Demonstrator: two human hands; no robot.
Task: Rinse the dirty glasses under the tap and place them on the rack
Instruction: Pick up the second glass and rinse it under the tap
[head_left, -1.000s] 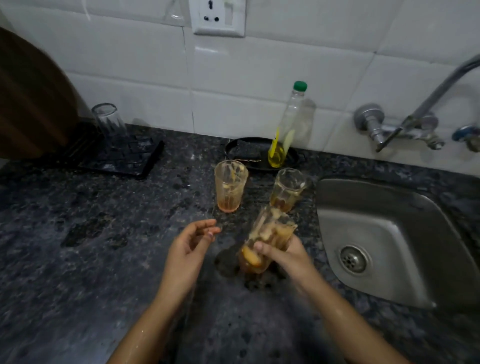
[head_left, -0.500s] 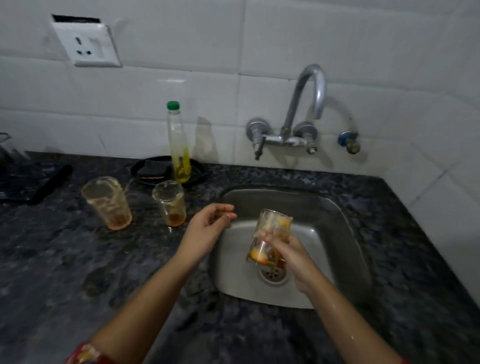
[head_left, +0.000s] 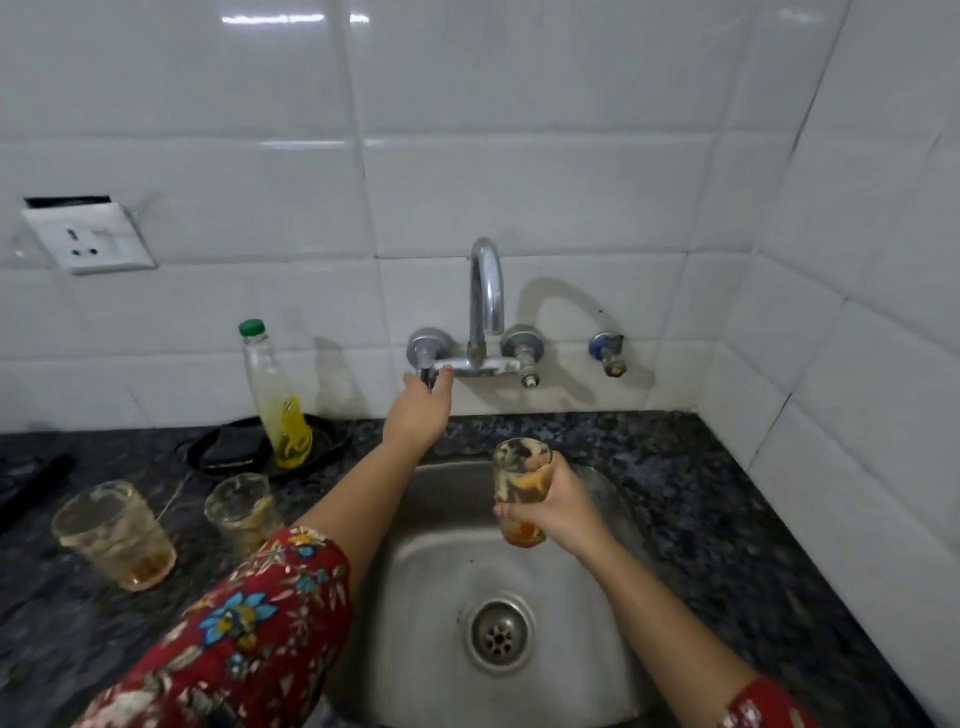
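Left hand (head_left: 418, 410) reaches far over the steel sink (head_left: 582, 654), arm outstretched, thumb and fingers closing round the left lever (head_left: 430, 370) of the wall tap (head_left: 487, 291); its fingertips are mostly hidden. Right hand (head_left: 561, 506) wraps its fingers round a dirty glass (head_left: 519, 483), held upright above the basin. On the dark counter (head_left: 701, 519) to the left stand a large smeared glass (head_left: 111, 535) and a smaller glass (head_left: 241, 512), partly covered by the floral sleeve (head_left: 249, 639). A dark shape (head_left: 31, 483) is cut off at the left edge.
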